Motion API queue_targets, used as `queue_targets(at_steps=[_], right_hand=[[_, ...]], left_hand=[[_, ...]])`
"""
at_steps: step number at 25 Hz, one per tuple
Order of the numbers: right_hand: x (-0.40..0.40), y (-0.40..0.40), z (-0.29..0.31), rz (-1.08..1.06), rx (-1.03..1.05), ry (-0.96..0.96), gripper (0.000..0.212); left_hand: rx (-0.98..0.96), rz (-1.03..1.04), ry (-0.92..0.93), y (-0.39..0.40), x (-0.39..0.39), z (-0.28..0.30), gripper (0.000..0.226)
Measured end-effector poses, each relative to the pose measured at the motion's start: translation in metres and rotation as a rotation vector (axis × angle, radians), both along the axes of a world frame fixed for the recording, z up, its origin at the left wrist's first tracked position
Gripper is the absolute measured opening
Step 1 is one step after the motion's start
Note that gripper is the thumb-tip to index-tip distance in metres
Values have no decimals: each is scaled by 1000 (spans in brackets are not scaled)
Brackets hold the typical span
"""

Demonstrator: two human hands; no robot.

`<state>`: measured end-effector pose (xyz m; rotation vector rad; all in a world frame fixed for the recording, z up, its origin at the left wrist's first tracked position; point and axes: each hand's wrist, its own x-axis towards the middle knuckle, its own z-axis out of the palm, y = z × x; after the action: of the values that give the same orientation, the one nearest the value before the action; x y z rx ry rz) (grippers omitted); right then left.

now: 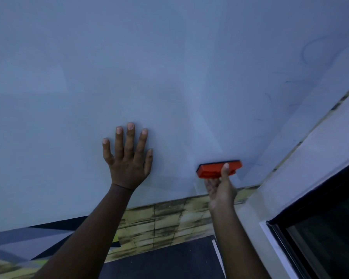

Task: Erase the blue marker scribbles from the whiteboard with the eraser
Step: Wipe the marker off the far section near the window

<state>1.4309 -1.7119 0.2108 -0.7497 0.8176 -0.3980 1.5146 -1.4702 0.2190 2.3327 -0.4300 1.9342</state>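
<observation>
Whiteboard fills most of view, pale grey-white. Left hand pressed flat on it, fingers spread. Orange eraser set against board just right of that hand, gripped from below by right hand. Faint blue scribbles above and right of eraser, well apart from left hand.

Right hand fingers mostly hidden behind eraser; only thumb shows on top. Eraser pad face against whiteboard unseen. Blue scribbles faint, blurred, run off right edge. Both forearms cut by bottom edge.
</observation>
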Motion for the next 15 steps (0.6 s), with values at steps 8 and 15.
queue_targets(at_steps=[8, 15], right_hand=[[4, 6, -67, 126, 170, 185, 57], [-1, -21, -111, 277, 234, 219, 59]], left_hand=[[-26, 12, 88, -8, -10, -20, 74], [14, 44, 278, -3, -27, -41, 81]])
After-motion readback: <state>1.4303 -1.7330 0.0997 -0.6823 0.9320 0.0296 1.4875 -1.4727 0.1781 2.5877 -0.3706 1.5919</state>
